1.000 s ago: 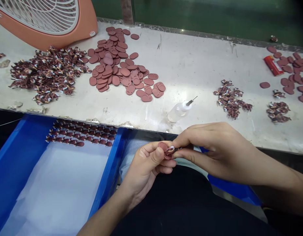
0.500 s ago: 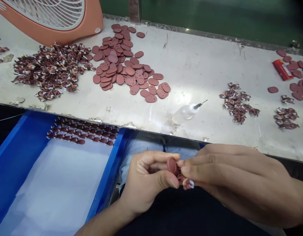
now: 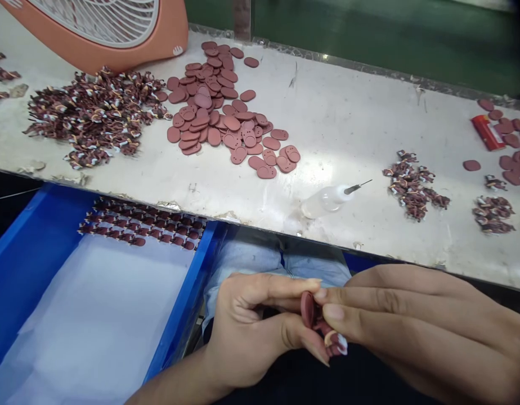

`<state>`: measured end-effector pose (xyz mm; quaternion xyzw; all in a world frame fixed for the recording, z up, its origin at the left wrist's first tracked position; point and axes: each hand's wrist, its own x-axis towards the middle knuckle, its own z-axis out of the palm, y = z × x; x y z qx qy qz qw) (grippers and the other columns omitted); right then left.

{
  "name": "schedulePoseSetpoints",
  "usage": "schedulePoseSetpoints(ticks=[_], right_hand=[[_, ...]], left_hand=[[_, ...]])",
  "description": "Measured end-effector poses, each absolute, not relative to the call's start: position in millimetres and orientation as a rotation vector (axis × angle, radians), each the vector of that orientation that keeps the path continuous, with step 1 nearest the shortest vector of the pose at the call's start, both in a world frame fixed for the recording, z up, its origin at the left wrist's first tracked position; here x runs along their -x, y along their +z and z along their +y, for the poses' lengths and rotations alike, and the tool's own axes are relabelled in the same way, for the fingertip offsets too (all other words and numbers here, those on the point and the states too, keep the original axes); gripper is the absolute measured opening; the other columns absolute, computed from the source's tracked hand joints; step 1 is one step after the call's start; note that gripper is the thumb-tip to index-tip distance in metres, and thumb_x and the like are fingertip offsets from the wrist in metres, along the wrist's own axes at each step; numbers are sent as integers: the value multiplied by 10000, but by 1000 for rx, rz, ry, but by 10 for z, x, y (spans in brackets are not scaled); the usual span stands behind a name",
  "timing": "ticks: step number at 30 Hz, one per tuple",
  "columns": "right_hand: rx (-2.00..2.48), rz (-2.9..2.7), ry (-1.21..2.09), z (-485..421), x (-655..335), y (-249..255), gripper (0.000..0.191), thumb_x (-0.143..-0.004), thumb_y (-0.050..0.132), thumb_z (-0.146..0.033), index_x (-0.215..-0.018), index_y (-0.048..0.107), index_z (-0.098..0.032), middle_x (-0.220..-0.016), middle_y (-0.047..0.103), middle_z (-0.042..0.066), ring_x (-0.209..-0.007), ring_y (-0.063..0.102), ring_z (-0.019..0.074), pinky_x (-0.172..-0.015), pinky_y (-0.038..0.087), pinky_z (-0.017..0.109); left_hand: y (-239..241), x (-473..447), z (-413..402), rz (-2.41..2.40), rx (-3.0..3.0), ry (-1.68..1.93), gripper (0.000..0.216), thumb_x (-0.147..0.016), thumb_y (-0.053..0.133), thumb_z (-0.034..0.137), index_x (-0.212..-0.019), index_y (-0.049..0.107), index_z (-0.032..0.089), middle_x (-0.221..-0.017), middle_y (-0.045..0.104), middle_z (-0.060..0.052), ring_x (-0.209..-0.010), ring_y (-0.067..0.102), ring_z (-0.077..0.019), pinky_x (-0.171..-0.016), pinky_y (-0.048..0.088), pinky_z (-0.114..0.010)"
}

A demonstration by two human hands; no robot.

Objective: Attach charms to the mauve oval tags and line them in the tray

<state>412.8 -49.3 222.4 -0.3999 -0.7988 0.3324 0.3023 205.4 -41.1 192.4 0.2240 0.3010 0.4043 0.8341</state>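
My left hand [image 3: 255, 332] and my right hand [image 3: 416, 332] meet low in the view, below the table edge. Between their fingertips they pinch a small reddish-brown oval piece [image 3: 307, 309] with a little brown and white part [image 3: 334, 340] hanging under it. On the table lie a heap of the same reddish-brown oval pieces [image 3: 220, 112] and a pile of small brown and white parts [image 3: 95, 115].
A blue tray [image 3: 23, 253] lined with white sheet holds rows of finished pieces [image 3: 142, 228] at its far end. A small clear needle-tip bottle [image 3: 327, 199] lies near the table edge. An orange fan [image 3: 116, 28] stands at back left. Smaller piles [image 3: 412, 185] and a red lighter [image 3: 488, 132] lie right.
Both hands have dropped lower and nearer to me with the piece still pinched between them. The oval piece has turned edge-on, and the small part now hangs below it.
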Motion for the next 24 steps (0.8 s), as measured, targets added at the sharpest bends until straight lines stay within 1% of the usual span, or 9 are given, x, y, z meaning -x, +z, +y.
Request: schedulePoseSetpoints(ticks=[2, 4, 6, 7, 10, 13, 17, 20, 24], right_hand=[[967, -2138, 834, -445, -4111, 2250, 386, -953, 634, -214, -1328, 641, -305, -978, 795, 24, -771, 771, 212, -582, 652, 247], [867, -2195, 826, -370, -4092, 2297, 379, -953, 603, -133, -1309, 650, -252, -1003, 793, 41, -839, 776, 208, -690, 666, 237], [783, -2267, 851, -288, -4075, 2346, 360, -956, 557, -74, -1275, 653, -209, -1049, 787, 58, -940, 769, 200, -814, 656, 241], [763, -2288, 854, -252, -4068, 2365, 345, -954, 543, -53, -1255, 651, -186, -1051, 785, 66, -963, 763, 192, -840, 646, 238], [811, -2300, 834, -178, -4047, 2389, 265, -950, 567, -44, -1177, 647, -153, -960, 784, 61, -893, 756, 156, -791, 626, 210], [879, -2293, 813, -151, -4032, 2383, 181, -944, 628, -88, -1111, 647, -156, -896, 770, 39, -783, 732, 128, -745, 609, 198], [912, -2267, 873, -143, -4020, 2381, 169, -919, 657, -71, -1061, 652, -163, -881, 770, 31, -768, 720, 118, -755, 593, 192], [902, -2246, 861, -139, -4014, 2368, 151, -921, 660, -75, -1040, 653, -167, -850, 764, 14, -747, 709, 108, -754, 585, 185], [869, -2242, 805, -144, -4014, 2330, 102, -925, 661, -82, -1016, 656, -129, -841, 760, 33, -740, 707, 114, -736, 584, 198]], left_hand=[[1923, -2053, -409, 632, -461, 855, 339, -724, 848, 70, -929, 836, 340, -537, 720, 66, -575, 742, -159, -586, 613, -222], [1909, -2058, -397, 634, -427, 857, 317, -715, 862, 89, -909, 836, 338, -546, 726, 64, -575, 741, -156, -586, 612, -221], [1881, -2064, -377, 647, -403, 860, 266, -691, 893, 148, -879, 837, 328, -611, 760, 49, -590, 744, -154, -601, 615, -227], [1863, -2066, -364, 653, -400, 865, 236, -675, 909, 194, -862, 838, 319, -659, 779, 38, -598, 744, -149, -610, 613, -223], [1809, -2075, -329, 666, -395, 877, 256, -614, 941, 317, -846, 837, 288, -750, 807, 16, -614, 738, -121, -623, 592, -179], [1782, -2086, -308, 690, -377, 865, 289, -603, 943, 359, -855, 836, 265, -686, 789, 17, -587, 716, -99, -595, 560, -146], [1779, -2099, -309, 713, -377, 874, 282, -635, 925, 396, -854, 833, 244, -593, 737, 20, -538, 676, -94, -568, 540, -164], [1771, -2108, -315, 706, -398, 881, 313, -641, 915, 431, -867, 829, 232, -604, 731, 17, -546, 670, -95, -564, 537, -171], [1762, -2119, -312, 706, -406, 884, 323, -657, 903, 443, -881, 826, 223, -651, 751, 9, -552, 669, -87, -564, 536, -163]])
